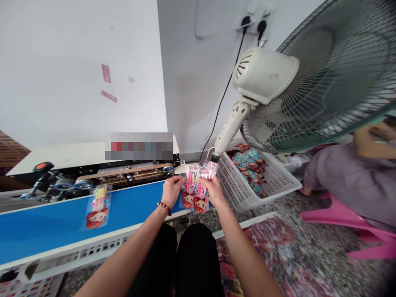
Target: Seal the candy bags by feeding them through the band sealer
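Note:
Both my hands hold clear packets (194, 190) printed with a red-haired cartoon girl, at the right end of a blue conveyor belt (46, 225). My left hand (171, 189), with a bead bracelet on the wrist, pinches the left edge of the packets. My right hand (213, 190) grips them from the right side. Another packet of the same kind (98, 208) lies flat on the belt to the left, under the sealing machine's rollers (123, 173).
A white basket (269, 181) with several packets stands right of the belt. Another white tray of packets (272, 247) lies on the floor by my knees. A large standing fan (309, 82) looms on the right. A seated person (355, 181) on a pink stool is at far right.

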The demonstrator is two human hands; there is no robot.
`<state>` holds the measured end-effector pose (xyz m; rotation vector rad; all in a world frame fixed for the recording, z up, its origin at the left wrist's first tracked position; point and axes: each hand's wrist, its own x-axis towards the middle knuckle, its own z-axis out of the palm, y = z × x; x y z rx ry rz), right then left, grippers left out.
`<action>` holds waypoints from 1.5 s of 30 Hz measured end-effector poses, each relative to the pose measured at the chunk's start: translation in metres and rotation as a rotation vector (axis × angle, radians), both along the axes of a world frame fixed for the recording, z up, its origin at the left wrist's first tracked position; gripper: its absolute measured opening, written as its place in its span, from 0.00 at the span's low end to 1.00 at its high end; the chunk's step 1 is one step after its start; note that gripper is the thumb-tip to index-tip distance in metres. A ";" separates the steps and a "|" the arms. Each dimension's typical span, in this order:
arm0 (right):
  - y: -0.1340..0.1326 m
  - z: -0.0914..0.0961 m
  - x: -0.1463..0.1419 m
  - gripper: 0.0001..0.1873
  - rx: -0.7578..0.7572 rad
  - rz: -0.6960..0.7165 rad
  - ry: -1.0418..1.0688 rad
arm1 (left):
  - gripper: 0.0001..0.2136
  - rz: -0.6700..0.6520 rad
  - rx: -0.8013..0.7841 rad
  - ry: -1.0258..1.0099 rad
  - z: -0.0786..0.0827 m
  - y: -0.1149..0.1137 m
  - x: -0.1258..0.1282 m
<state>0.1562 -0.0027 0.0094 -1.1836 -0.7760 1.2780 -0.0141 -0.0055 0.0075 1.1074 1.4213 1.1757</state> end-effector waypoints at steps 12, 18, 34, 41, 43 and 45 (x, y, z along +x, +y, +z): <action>0.003 -0.009 0.018 0.20 0.005 -0.096 -0.050 | 0.07 0.091 -0.351 0.187 0.007 0.018 -0.029; 0.001 -0.005 0.004 0.20 -0.004 -0.090 0.007 | 0.09 -0.032 -0.012 0.464 0.023 -0.011 -0.045; -0.011 -0.002 0.021 0.19 0.000 -0.133 0.014 | 0.15 0.303 0.680 0.269 0.064 -0.007 -0.019; -0.013 -0.002 0.022 0.20 -0.017 -0.144 0.054 | 0.16 0.252 0.486 0.132 0.057 -0.015 -0.005; -0.013 -0.003 0.025 0.20 -0.023 -0.159 0.049 | 0.17 0.226 0.410 0.032 0.051 -0.017 0.001; -0.014 -0.004 0.028 0.21 -0.007 -0.177 0.038 | 0.17 0.165 0.301 -0.040 0.041 -0.016 0.005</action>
